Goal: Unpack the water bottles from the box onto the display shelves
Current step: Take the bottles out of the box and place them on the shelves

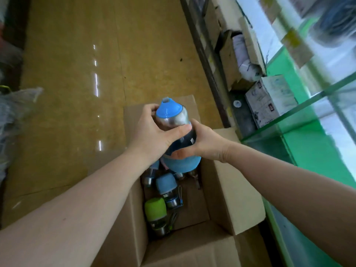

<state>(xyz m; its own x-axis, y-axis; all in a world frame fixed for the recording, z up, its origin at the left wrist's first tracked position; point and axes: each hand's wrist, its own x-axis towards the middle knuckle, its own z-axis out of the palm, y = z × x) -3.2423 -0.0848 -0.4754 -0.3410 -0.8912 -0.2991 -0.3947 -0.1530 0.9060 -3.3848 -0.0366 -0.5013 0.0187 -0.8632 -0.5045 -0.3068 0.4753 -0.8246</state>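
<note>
While the blue-capped bottle (176, 132) hangs above the open box (231, 189), my left hand (152, 132) and right hand (202, 143) wrap it closed. Long axis points away; glass shelf (300, 110) lies rightward, right hand nearer.

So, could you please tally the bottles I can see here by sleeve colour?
Blue: 2, one held by the left hand and right hand at, one in the box at
Green: 1
Total: 3 clearly visible; others are partly hidden.
</note>
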